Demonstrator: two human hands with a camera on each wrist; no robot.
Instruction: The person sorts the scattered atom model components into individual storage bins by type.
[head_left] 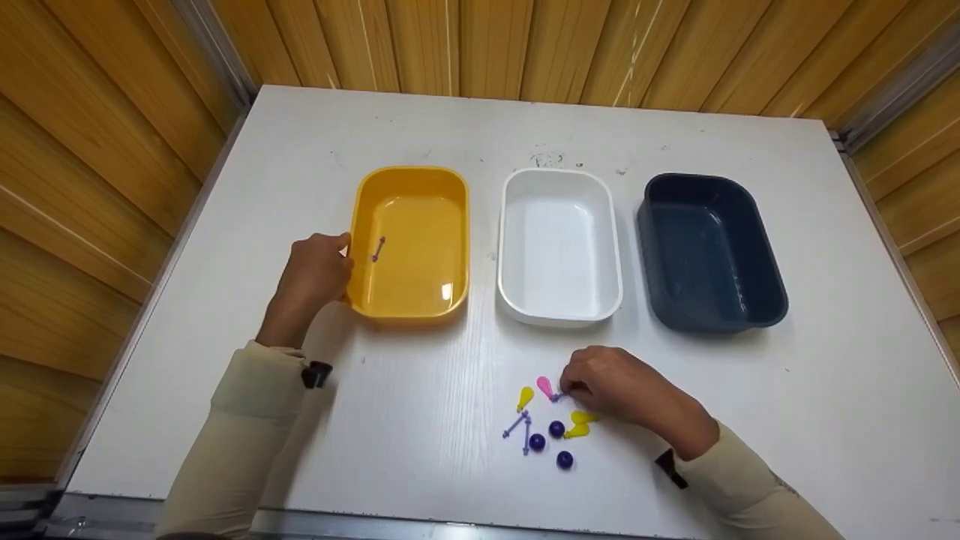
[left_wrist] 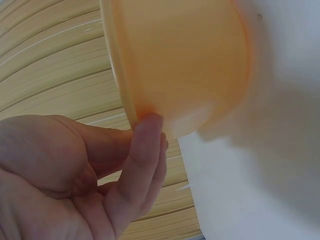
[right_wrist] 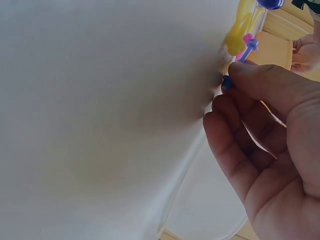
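My left hand [head_left: 315,268] pinches the left wall of a yellow plastic container [head_left: 466,247], thumb and fingers on its rim in the left wrist view. Inside that container lies a small purple stick with knobbed ends. Over the small pieces on the table, my right hand [head_left: 621,384] pinches another purple knobbed stick [right_wrist: 248,49] between thumb and fingertips; part of it is hidden by the fingers. Close by are a pink drop-shaped piece [head_left: 544,385], several yellow drop-shaped pieces [head_left: 526,397], two more purple sticks [head_left: 527,436] and three dark purple balls [head_left: 565,460].
A white container [head_left: 617,255] stands in the middle and a dark blue container [head_left: 649,262] to its right, both with nothing inside. All stand on a white table [head_left: 420,450]. Wood-patterned panels [head_left: 480,45] rise around the table's back and sides.
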